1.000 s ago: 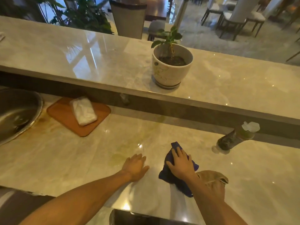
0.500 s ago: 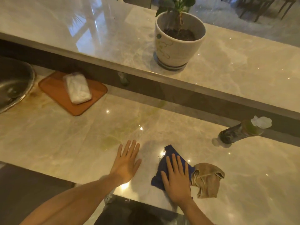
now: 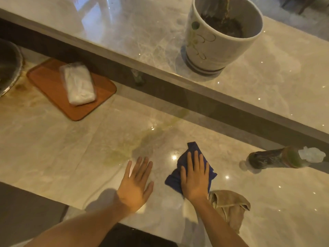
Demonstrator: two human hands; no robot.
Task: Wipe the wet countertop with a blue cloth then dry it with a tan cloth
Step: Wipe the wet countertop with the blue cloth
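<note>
Here the right hand (image 3: pixel 195 177) lies flat, fingers spread, pressing the blue cloth (image 3: pixel 193 150) against the marble countertop (image 3: pixel 53 157); the palm covers most of the cloth, leaving only its far corner and side edges visible. The left hand (image 3: pixel 136 182) rests open and empty on the bare stone just beside it, fingers extended. A yellowish wet smear (image 3: pixel 124 152) lies just beyond the left fingertips. The crumpled tan cloth (image 3: pixel 231 207) sits against the right wrist, partly hidden by the forearm. A bottle (image 3: pixel 277 159) on the right is blurred, its label unreadable. Farther left, a wrapped white packet (image 3: pixel 79 86) lies on a brown tray (image 3: pixel 44 81). The flowerpot (image 3: pixel 213 41) on the raised ledge and the metal basin (image 3: pixel 8 66) are cut off by the frame.
</note>
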